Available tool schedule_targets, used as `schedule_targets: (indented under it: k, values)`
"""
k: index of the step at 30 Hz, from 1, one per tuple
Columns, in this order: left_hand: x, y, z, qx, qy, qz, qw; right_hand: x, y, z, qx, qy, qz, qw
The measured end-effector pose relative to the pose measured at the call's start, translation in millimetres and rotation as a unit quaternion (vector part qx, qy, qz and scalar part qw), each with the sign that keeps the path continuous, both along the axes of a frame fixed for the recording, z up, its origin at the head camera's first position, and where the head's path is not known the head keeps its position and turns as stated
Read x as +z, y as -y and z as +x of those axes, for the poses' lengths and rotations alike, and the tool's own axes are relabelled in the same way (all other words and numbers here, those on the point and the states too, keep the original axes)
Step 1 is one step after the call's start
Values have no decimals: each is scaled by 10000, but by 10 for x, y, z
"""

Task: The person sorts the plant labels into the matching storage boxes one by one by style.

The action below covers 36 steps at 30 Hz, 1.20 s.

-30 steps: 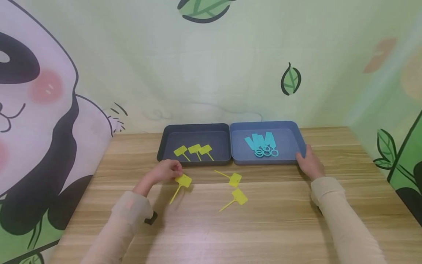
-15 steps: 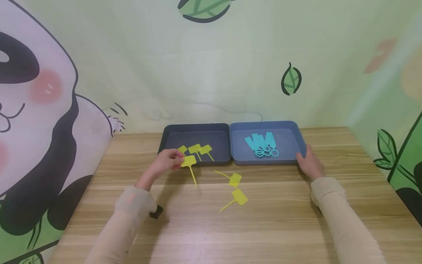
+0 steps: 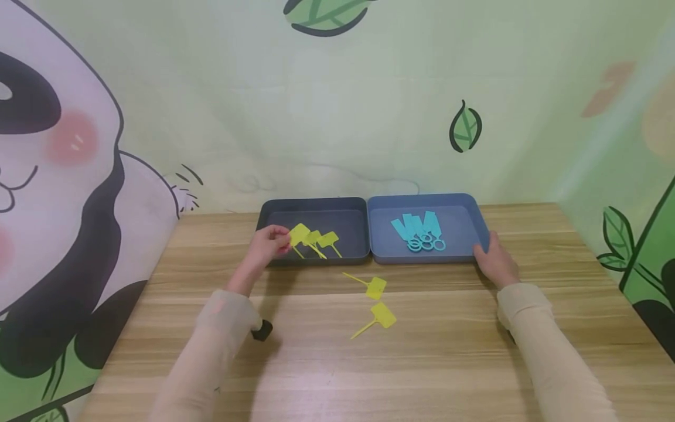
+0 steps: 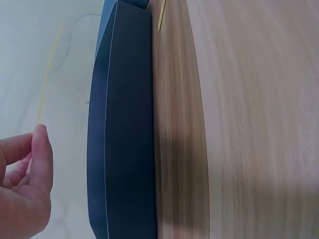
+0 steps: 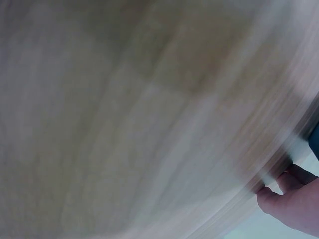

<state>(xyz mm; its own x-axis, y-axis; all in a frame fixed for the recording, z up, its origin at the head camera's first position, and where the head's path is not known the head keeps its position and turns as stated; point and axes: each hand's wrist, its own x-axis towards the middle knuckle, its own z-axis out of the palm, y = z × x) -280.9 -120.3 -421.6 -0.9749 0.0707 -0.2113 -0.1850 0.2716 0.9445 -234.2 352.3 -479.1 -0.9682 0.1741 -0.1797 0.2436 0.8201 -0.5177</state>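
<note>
My left hand (image 3: 269, 243) pinches a yellow tag (image 3: 299, 233) by the edge of its flat plate, its thin stem slanting down over the dark tray (image 3: 337, 212). Seen edge-on in the left wrist view, that tag (image 4: 47, 79) is a narrow line above the fingertips. Beneath it in the tray lie several more yellow tags (image 3: 329, 238), partly covered by the held one. My right hand (image 3: 497, 262) grips the front right corner of the blue tray (image 3: 459, 217), thumb at the front wall and fingers along the side. Teal ring tags (image 3: 419, 228) lie bunched in the blue tray.
Two yellow tags, one nearer the trays (image 3: 376, 287) and one nearer me (image 3: 384, 315), lie on the wooden table (image 3: 327, 375). The trays stand side by side near the back edge, before a printed cloth wall (image 3: 337, 117). The right wrist view is mostly blurred tabletop.
My left hand has carried the yellow tag up from the table, forward and slightly right over the dark tray. The right hand has stayed at the blue tray's corner.
</note>
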Motion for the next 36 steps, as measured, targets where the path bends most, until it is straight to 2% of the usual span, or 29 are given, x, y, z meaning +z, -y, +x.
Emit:
schedule_targets:
  k: [8, 17, 22, 29, 36]
  values:
    - [-30, -63, -128, 511, 103, 284, 9982, 9, -3, -3, -12, -42, -59, 10000]
    - [-29, -136, -220, 934, 503, 576, 9927, 48, 16, 11, -23, -8, -23, 10000]
    - [-58, -180, -275, 1071, 675, 646, 9899, 55, 22, 12, -22, 0, 23, 10000]
    - [-125, -252, -345, 1132, 683, 734, 9885, 28, 7, 6, -49, -41, 45, 10000]
    - [-157, -319, -413, 1294, 750, 640, 9867, 6, 10, 1, -91, -27, 61, 9999]
